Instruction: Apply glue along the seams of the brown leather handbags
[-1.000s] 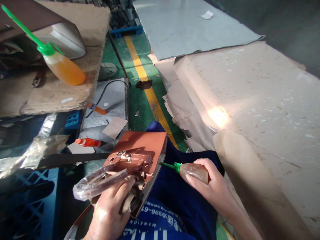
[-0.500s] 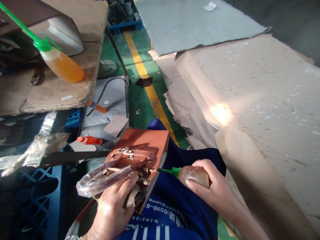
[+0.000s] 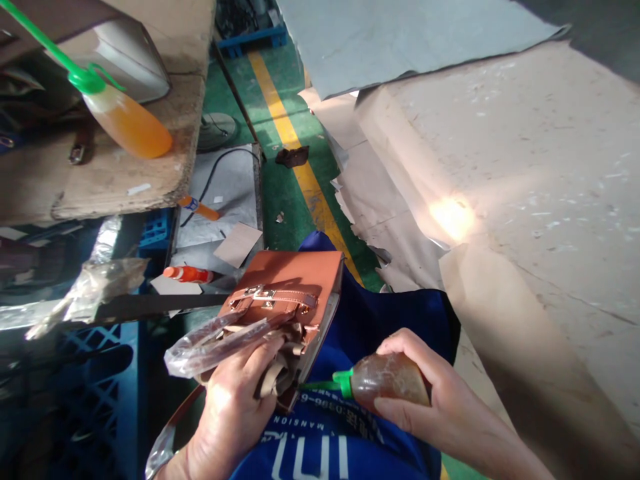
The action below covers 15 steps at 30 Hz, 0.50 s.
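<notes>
A brown leather handbag (image 3: pixel 295 270) with metal clasps lies tilted across my lap, on a blue apron (image 3: pixel 390 300). My left hand (image 3: pixel 240 387) is closed on the bag's near end, where tan lining or wrapping bunches under the fingers. The bag's handle (image 3: pixel 215 347), covered in clear plastic, loops out above that hand. My right hand (image 3: pixel 425 380) is wrapped round a squeeze bottle (image 3: pixel 385 381) of brownish liquid with a green cap. Its thin green nozzle points left to the bag's lower side edge; whether the tip touches cannot be told.
On the wooden table (image 3: pixel 115 193) at upper left stands an orange squeeze bottle (image 3: pixel 130 123). A red-orange bottle (image 3: pixel 190 274) lies below it. Blue crates (image 3: pixel 120 400) are at lower left. A large paper-covered table (image 3: pixel 540 167) fills the right side.
My right hand has brought the squeeze bottle lower, and its nozzle tip has shifted down along the bag's side towards the near corner. My left hand keeps its hold on the bag.
</notes>
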Each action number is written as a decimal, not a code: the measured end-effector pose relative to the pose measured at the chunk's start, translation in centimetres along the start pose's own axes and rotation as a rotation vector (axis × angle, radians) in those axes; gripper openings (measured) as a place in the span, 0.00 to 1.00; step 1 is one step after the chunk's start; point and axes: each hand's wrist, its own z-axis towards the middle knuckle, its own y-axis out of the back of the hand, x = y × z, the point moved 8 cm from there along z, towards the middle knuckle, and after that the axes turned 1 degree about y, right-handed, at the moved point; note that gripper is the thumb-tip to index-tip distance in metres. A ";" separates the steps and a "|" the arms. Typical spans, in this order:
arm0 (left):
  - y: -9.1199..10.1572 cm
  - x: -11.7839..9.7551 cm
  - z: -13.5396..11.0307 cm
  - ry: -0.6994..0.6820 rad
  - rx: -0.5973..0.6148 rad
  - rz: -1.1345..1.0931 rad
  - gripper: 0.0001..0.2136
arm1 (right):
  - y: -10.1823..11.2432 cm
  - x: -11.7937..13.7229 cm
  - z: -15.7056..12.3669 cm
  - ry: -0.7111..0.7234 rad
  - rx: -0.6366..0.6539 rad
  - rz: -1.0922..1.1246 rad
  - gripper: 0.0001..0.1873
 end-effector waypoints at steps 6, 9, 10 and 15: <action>0.5 0.1 1.0 0.020 -0.039 0.057 0.13 | 0.4 0.8 -0.5 -0.038 -0.075 0.054 0.22; 0.5 0.1 1.5 0.038 -0.020 0.043 0.13 | 0.2 1.1 -0.7 -0.052 -0.050 0.063 0.21; 0.5 0.1 1.5 0.042 -0.014 0.041 0.13 | 0.0 1.1 -0.8 -0.061 -0.023 0.072 0.21; 0.6 -0.2 1.6 0.050 -0.014 0.029 0.14 | 0.2 1.4 -1.1 -0.048 0.022 0.014 0.18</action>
